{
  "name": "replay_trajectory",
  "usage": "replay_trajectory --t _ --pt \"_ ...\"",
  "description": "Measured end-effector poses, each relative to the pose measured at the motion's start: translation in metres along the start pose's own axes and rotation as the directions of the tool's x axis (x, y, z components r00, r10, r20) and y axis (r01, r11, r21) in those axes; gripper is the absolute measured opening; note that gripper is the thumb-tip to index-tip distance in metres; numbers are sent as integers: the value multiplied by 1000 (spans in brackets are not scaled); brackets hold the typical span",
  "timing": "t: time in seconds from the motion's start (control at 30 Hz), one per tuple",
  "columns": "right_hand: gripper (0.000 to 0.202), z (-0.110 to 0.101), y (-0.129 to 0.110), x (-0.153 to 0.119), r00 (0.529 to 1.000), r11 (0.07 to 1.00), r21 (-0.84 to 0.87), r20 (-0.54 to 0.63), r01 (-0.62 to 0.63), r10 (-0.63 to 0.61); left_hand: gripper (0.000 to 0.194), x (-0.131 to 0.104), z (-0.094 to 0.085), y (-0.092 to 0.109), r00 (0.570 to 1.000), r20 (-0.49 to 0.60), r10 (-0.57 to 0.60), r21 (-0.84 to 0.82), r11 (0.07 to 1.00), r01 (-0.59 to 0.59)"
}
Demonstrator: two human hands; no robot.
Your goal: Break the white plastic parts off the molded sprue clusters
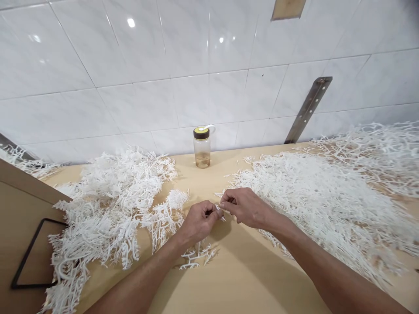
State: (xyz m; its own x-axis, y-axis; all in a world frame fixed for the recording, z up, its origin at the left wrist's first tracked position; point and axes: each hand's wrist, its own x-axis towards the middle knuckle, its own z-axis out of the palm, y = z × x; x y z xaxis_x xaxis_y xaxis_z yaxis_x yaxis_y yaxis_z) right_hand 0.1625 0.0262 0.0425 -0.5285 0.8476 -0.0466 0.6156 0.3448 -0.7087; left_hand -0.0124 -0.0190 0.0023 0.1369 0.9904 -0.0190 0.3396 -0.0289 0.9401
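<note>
Near the middle of the table, my left hand [200, 220] pinches a small white branched piece [223, 216] between thumb and fingertips. My right hand [244, 206] is closed at the same small piece, its thumb and index finger pressed together just right of my left fingertips. Below my left hand lies a loose white branched piece [196, 257]. A large heap of white branched pieces [111, 205] spreads to the left. Another large heap of thin white pieces [321, 200] covers the table on the right, partly behind my right forearm.
A clear bottle [202, 152] with a dark and yellow-green lid stands behind my hands near the tiled wall [193, 98]. A brown panel with a black wire frame [28, 257] is at the left. A metal bracket [307, 111] leans on the wall at the right.
</note>
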Motion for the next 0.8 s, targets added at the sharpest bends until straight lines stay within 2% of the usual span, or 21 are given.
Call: replay_trajectory --t 0.13,0.2,0.23,0.3,0.4,0.47,0.57,0.67,0.8 --pt "17 14 -3 5 988 950 -312 -151 -5 -44 26 0 -3 3 1000 -29 1 33 999 -1" --pt "16 15 -1 8 975 879 -470 -223 -84 -26 25 0 -5 5 998 -50 40 37 999 -38" --pt "18 13 1 10 959 838 -520 -283 -163 11 25 0 -6 6 997 -55 62 28 998 -61" --pt "17 5 7 12 941 823 -524 -338 -221 37 31 0 -7 8 996 -61 66 -26 997 -67" --pt "17 -11 17 11 930 841 -484 -364 -239 55 39 0 -9 11 993 -95 -72 -192 980 52" --pt "16 -18 19 8 940 852 -478 -339 -215 48 40 2 -10 12 983 -105 -153 -308 944 114" --pt "16 -20 14 3 970 911 -392 -241 -126 30 37 4 -13 10 979 -65 -192 -434 889 145" --pt "21 -13 6 0 995 989 -140 -90 -47 35 33 6 -15 7 980 -22 -197 -496 854 161" --pt "31 3 2 0 997 991 125 59 -54 47 29 7 -15 5 982 -27 -188 -550 823 142"
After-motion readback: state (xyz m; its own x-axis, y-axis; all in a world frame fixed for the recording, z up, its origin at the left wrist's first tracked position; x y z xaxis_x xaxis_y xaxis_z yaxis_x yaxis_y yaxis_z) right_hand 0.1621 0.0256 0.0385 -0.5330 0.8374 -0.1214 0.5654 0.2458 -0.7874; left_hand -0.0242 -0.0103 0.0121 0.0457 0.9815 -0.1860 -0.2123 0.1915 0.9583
